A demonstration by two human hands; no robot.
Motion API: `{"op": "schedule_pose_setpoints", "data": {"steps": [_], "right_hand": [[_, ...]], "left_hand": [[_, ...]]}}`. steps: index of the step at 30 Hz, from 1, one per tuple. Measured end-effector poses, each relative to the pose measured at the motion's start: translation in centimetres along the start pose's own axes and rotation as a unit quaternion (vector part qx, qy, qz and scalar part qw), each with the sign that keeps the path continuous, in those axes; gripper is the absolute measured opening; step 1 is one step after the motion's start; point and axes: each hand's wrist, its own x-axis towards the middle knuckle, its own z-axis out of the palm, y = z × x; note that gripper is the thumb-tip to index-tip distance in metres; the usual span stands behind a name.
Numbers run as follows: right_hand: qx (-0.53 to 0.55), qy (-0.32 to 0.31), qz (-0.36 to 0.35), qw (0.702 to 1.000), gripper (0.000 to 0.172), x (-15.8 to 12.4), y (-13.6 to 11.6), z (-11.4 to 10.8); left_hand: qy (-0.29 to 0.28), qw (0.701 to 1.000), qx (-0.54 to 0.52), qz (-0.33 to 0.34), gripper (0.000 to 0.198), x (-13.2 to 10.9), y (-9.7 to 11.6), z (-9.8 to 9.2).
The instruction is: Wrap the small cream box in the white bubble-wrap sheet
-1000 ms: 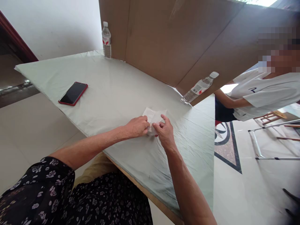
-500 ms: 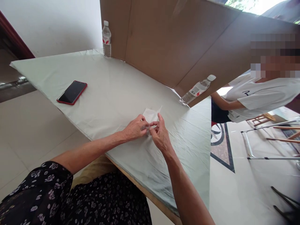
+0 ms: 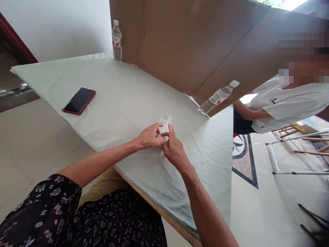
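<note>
A thin white sheet that looks like tissue paper [image 3: 166,120] is between my two hands above the cloth-covered table, its creased upper edge sticking up past my fingers. My left hand [image 3: 150,136] curls round the sheet's left side, thumb and fingertips closed on it. From the right, my right hand [image 3: 175,149] pinches its lower part with thumb and fingers, the index finger raised along the edge. My fingertips nearly meet, so the sheet's lower part is mostly hidden.
A phone in a red case [image 3: 79,101] lies on the pale tablecloth [image 3: 115,99]. One water bottle [image 3: 117,41] stands and another [image 3: 218,97] leans against a tall cardboard panel [image 3: 180,44]. Beyond it, a person in a white shirt [image 3: 290,103] is at the right, near a metal frame [image 3: 273,157].
The sheet's top has folded narrower and stands more upright between my hands. My left fingers have opened slightly and shifted. My right index finger has moved a little left.
</note>
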Motion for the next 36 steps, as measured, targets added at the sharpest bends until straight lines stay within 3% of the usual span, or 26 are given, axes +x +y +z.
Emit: {"op": "schedule_pose_setpoints", "data": {"steps": [4,6,8,11,13,17,25,29,32,36], "right_hand": [[-0.018,-0.023,-0.008,1.0,0.082,0.4,0.3,-0.6],[0.054,-0.044,-0.003,0.998,0.08,0.7,1.1,-1.1],[0.149,-0.025,0.021,0.988,0.073,1.1,2.2,-1.7],[0.234,0.098,0.117,0.96,0.061,2.0,4.1,-2.2],[0.254,0.143,0.202,0.935,0.06,2.8,5.3,-2.3],[0.304,0.086,0.306,0.898,0.071,4.6,6.4,-1.8],[0.349,0.065,0.271,0.895,0.074,7.8,6.3,0.2],[0.35,0.075,0.248,0.9,0.071,8.4,6.8,0.9],[0.357,0.071,0.244,0.899,0.059,8.6,7.0,1.0],[0.376,0.026,0.249,0.892,0.029,9.0,6.9,0.7]], "left_hand": [[0.072,0.996,0.055,0.0,0.042,0.2,0.1,1.4],[0.095,0.992,0.076,0.019,0.038,0.3,-0.3,2.2],[0.102,0.99,0.09,0.036,0.039,0.4,-0.7,2.7],[0.096,0.989,0.104,0.05,0.04,0.5,-1.0,2.9],[0.095,0.988,0.104,0.056,0.038,0.5,-1.1,2.9],[0.114,0.986,0.096,0.071,0.039,0.6,-1.4,3.2],[0.13,0.98,0.113,0.101,0.045,0.3,-2.0,3.7],[0.147,0.955,0.185,0.179,0.041,0.0,-1.8,3.6],[0.111,0.945,0.228,0.207,0.03,0.1,-1.6,3.3],[0.093,0.952,0.221,0.189,0.027,0.3,-1.6,3.1]]}}
